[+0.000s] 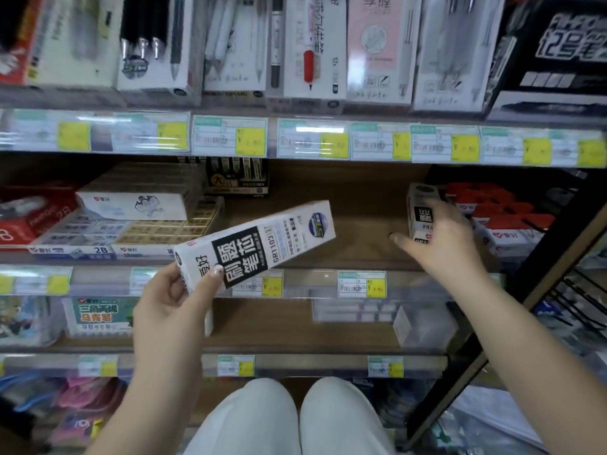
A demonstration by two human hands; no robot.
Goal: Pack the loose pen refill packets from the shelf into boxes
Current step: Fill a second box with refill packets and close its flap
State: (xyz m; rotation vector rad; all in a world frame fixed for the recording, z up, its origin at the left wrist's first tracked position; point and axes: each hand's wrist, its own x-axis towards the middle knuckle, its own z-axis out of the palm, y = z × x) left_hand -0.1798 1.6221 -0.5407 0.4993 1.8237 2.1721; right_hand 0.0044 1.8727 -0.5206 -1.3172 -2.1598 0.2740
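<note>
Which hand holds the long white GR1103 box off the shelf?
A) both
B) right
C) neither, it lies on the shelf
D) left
D: the left hand grips the GR1103 box by its lower end, tilted in the air, while the right hand reaches to a standing box on the wooden shelf.

Both forearms are bare, with no sleeves, watch or bracelets in sight. The left hand [170,300] has a thumbnail that looks pale-polished, though blur makes that uncertain. The right hand [443,244] wears no rings. Light, off-white trousers [295,418] cover the knees.
</note>
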